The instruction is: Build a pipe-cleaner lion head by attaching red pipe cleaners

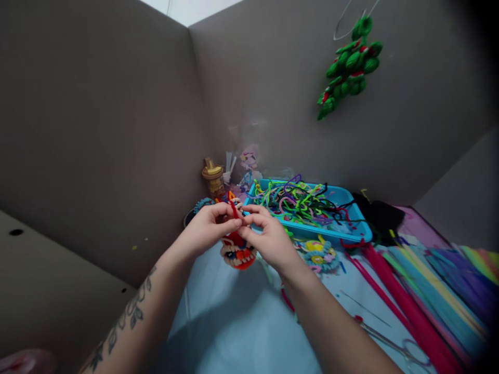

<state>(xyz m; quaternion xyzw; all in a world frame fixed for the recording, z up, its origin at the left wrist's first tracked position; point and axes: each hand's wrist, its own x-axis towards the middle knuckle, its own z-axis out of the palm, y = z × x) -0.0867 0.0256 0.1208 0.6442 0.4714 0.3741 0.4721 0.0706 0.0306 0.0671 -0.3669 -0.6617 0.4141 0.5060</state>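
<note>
My left hand [212, 224] pinches thumb to forefinger at a red pipe cleaner [233, 209], whose tip sticks up between the fingers. Close against it, my right hand [270, 237] has its thumb and fingertips closed on the same red piece. Just below the fingertips is a fuzzy figure [238, 256] in orange, cream, red and blue, held above the table; its upper part is mostly covered by my hands. Whether the red piece is joined to the figure, I cannot tell.
Behind my hands, a blue tray [312, 231] holds many pipe cleaner scraps. Right lie a blue-yellow fuzzy piece [320, 255], scissors [385, 340] and bundled pipe cleaners [432, 296]. A brown cup-shaped object [214, 179] stands in the corner. A green fuzzy ornament [351, 67] hangs on the grey wall.
</note>
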